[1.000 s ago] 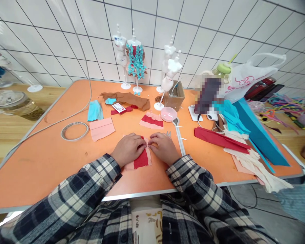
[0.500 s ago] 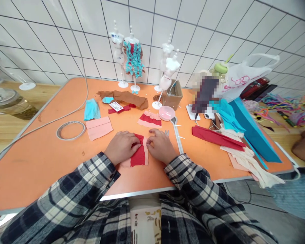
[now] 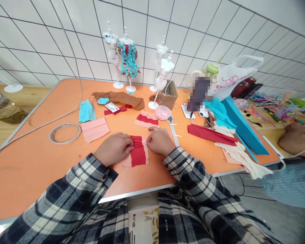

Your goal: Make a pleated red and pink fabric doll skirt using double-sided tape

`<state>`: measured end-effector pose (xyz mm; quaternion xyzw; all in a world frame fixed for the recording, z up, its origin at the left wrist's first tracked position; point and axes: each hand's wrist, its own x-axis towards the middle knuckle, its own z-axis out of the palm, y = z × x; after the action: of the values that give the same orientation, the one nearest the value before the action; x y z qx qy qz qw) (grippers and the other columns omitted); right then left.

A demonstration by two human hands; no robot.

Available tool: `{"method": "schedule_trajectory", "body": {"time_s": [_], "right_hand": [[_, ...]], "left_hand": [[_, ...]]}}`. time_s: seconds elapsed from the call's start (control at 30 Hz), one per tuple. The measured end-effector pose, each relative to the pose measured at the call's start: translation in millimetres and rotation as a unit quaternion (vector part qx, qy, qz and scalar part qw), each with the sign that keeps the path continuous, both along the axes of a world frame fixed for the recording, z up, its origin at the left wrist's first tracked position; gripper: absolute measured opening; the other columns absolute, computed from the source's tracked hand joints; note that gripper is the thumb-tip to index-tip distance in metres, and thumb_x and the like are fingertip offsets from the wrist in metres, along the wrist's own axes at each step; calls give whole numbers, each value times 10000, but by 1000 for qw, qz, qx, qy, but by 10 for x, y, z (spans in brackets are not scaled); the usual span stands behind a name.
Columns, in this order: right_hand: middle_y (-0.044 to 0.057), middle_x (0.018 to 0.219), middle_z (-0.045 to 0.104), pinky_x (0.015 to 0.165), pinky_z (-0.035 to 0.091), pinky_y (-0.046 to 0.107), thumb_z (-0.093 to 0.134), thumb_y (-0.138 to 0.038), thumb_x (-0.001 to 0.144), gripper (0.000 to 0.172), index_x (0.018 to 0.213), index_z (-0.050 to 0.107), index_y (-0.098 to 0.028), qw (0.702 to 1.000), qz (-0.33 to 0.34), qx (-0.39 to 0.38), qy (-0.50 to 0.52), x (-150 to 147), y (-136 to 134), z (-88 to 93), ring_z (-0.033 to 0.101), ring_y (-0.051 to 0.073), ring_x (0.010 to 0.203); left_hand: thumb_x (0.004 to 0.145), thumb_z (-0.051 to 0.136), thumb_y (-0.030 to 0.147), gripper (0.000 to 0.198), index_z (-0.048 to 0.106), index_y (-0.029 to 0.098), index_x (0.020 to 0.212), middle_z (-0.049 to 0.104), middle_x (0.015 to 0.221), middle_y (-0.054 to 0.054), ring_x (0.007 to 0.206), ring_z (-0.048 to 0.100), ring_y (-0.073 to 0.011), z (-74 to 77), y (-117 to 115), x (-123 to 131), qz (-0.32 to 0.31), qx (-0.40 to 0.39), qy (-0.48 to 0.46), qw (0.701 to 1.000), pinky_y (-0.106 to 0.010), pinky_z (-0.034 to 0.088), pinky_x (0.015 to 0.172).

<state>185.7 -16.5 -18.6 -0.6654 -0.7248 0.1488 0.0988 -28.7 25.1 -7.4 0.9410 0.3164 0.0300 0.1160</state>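
Observation:
A red strip (image 3: 138,155) lies over a pink piece (image 3: 127,162) on the orange table (image 3: 96,183), with small folds across its upper part. My left hand (image 3: 116,148) pinches the left edge of this layered cloth near the top. At its right edge, my right hand (image 3: 159,140) has its fingers closed on the pink border. Just beyond my hands is another pink piece with a red band (image 3: 146,118). A flat pink cloth (image 3: 95,129) lies left of my left hand.
Behind stand several small white mannequins (image 3: 165,67), one with blue bows (image 3: 128,61). A pink bowl (image 3: 163,113), tape ring (image 3: 65,133), cardboard box (image 3: 169,96) and red cloth (image 3: 210,134) surround the work. Another person's hand (image 3: 295,139) is at far right.
My left hand has shifted left along the cloth, uncovering more of the folded red strip. My right hand stays at the right edge. The whole view has turned slightly.

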Motion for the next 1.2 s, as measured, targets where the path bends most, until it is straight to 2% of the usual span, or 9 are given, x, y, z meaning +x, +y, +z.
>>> {"method": "schedule_trajectory", "body": {"time_s": [0.13,0.27,0.5,0.7,0.77,0.87,0.93,1.1,1.2], "right_hand": [[77,1385,552,1057,344,585,568,-227,802,191,746,748,-200,999,-9,1,-31,-42,-11,63,501,321,1197],[79,1384,550,1028,353,639,574,-223,782,170,771,742,-205,999,1,-11,-53,-64,9,104,497,337,1206],[111,1388,536,1014,379,607,592,-196,764,191,878,746,-187,996,-6,-36,-78,-100,48,151,497,342,1207],[139,1362,543,1037,339,621,587,-227,785,296,1044,722,-184,994,-18,-61,-93,-150,101,213,490,337,1221],[138,1356,546,1067,283,649,598,-229,780,322,1079,711,-188,992,-18,-71,-100,-163,134,228,476,341,1243],[130,1363,543,1109,134,706,598,-206,782,321,1082,712,-193,989,-10,-89,-118,-174,174,242,457,341,1269],[125,1377,533,1116,90,714,586,-190,794,316,1081,716,-199,987,-5,-96,-125,-175,187,246,450,337,1280],[103,1413,501,1100,88,746,625,-187,789,304,1076,721,-220,987,-2,-116,-113,-153,199,243,439,338,1285],[76,1426,494,1089,116,755,686,-189,764,224,975,743,-235,990,-10,-111,-89,-110,201,220,436,341,1287]], "left_hand": [[878,519,284,186,683,211,828,706,816,-59,811,633,-227,-33,-5,-10,10,4,11,1000,-345,433,751],[876,505,290,200,666,203,797,696,798,-66,763,624,-224,-30,-16,-3,40,7,24,999,-334,421,699],[841,524,349,206,632,213,731,678,765,-50,703,599,-216,-38,25,-44,85,-20,26,996,-323,380,636],[832,526,412,234,646,229,749,690,805,-38,778,612,-236,-82,76,-105,101,-24,24,994,-330,380,653],[832,533,437,247,646,233,750,691,844,-40,821,611,-249,-84,81,-115,115,-21,30,993,-333,367,654],[832,543,493,287,654,239,760,692,901,-44,868,607,-268,-76,89,-124,137,-26,45,989,-338,346,656],[825,548,541,327,657,240,755,688,921,-51,883,604,-278,-63,95,-131,150,-34,54,987,-345,343,664],[790,565,618,389,659,248,714,678,930,-61,922,592,-308,-30,129,-194,176,-48,65,981,-363,360,694],[770,577,638,403,652,246,712,680,904,-64,905,592,-305,-34,173,-274,185,-52,72,979,-344,346,658]]}}
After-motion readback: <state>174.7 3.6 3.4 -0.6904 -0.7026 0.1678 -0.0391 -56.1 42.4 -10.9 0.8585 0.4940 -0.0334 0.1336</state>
